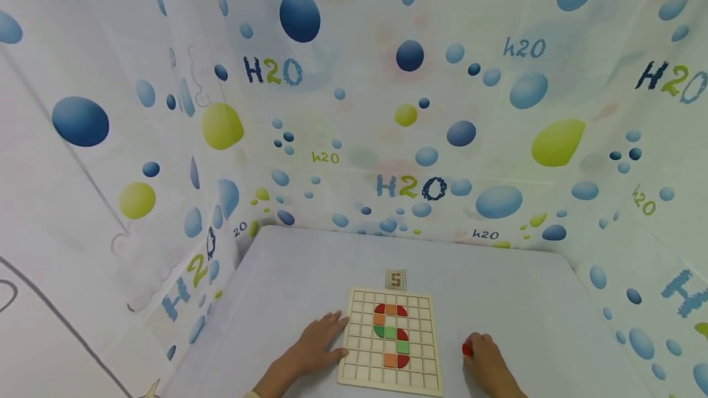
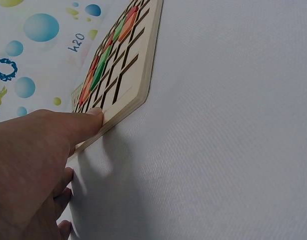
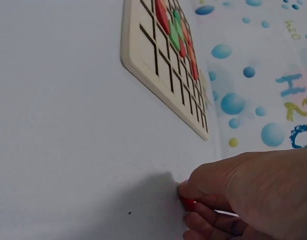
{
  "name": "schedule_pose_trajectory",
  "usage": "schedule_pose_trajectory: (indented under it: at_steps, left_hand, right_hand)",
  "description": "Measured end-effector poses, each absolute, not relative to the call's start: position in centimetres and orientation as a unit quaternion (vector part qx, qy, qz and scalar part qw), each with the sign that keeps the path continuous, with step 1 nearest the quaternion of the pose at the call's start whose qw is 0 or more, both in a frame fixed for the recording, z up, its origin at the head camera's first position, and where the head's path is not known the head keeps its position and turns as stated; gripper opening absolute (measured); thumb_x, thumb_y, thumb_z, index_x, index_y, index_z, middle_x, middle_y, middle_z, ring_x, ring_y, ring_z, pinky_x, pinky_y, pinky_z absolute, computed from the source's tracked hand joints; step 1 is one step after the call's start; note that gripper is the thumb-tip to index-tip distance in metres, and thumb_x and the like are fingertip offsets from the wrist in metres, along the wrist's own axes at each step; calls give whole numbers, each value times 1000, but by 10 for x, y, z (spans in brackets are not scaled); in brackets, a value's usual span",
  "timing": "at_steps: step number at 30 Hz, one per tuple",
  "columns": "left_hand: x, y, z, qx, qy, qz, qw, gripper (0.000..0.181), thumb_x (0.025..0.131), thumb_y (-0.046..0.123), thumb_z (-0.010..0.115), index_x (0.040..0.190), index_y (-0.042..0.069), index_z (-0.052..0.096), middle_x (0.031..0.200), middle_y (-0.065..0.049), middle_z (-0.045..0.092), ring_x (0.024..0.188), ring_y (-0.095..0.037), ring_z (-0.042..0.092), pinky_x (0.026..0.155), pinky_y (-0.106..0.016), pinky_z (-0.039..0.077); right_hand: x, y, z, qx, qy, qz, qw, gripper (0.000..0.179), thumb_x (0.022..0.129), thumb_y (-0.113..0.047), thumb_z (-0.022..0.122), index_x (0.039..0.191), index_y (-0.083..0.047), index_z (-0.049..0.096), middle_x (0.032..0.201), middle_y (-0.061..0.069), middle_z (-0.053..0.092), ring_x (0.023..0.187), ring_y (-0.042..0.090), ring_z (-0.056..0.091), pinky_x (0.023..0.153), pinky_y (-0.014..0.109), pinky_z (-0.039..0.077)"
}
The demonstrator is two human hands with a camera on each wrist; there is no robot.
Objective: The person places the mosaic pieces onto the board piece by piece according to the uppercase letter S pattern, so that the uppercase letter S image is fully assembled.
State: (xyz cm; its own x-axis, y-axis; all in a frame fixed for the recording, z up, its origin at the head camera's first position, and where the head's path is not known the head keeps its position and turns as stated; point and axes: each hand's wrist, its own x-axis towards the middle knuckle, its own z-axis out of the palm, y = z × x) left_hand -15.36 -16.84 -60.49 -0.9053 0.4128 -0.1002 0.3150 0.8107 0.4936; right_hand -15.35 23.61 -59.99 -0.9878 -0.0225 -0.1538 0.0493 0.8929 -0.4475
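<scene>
A wooden grid board (image 1: 366, 349) lies on the white table, with red, orange and green tiles forming an S-like shape in its cells. My left hand (image 1: 316, 344) rests at the board's left edge, fingers spread and fairly straight. In the left wrist view the thumb (image 2: 95, 113) touches the board's rim. To the right of the board, my right hand (image 1: 488, 366) pinches a small red tile (image 1: 467, 349) between thumb and fingers. The right wrist view shows the red tile (image 3: 187, 203) mostly covered by those fingers, close over the tabletop.
Just behind the board lies a small pattern card (image 1: 395, 279) showing an S. The white table (image 1: 310, 263) meets a curtain (image 1: 354, 109) printed with blue and green drops and H2O lettering at the back and sides.
</scene>
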Motion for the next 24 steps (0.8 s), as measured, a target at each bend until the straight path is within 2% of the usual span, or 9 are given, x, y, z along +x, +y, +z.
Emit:
schedule_pose_trajectory:
  at_steps: [6, 12, 19, 24]
  left_hand:
    - [-155, -169, -605, 193, 948, 235, 99, 73, 101, 51, 66, 159, 12, 46, 166, -18, 42, 153, -44, 37, 122, -69, 31]
    - [-155, -168, -607, 190, 947, 237, 103, 73, 101, 51, 66, 159, 11, 47, 166, -18, 42, 153, -44, 37, 122, -69, 30]
    - [-154, -169, -606, 185, 948, 236, 107, 73, 100, 52, 66, 159, 12, 47, 166, -17, 42, 154, -43, 37, 123, -68, 30]
    - [-154, -168, -605, 184, 947, 239, 108, 73, 100, 52, 66, 159, 13, 46, 167, -17, 41, 154, -43, 36, 123, -68, 29]
  right_hand:
    - [-153, 231, -599, -6, 968, -241, 63, 18, 89, 2, 76, 99, 2, 61, 93, 12, 53, 84, 22, 51, 77, 41, 54]
    - [-154, 234, -599, 5, 970, -227, 84, 20, 89, 0, 78, 102, 2, 63, 94, 12, 56, 84, 22, 54, 80, 42, 57]
    - [-152, 239, -602, -26, 974, -214, 64, 18, 90, 0, 78, 98, -1, 63, 90, 8, 54, 80, 21, 52, 75, 40, 54]
    - [-153, 233, -598, -13, 973, -221, 66, 21, 89, -6, 80, 101, 1, 64, 92, 8, 56, 83, 21, 52, 80, 41, 56]
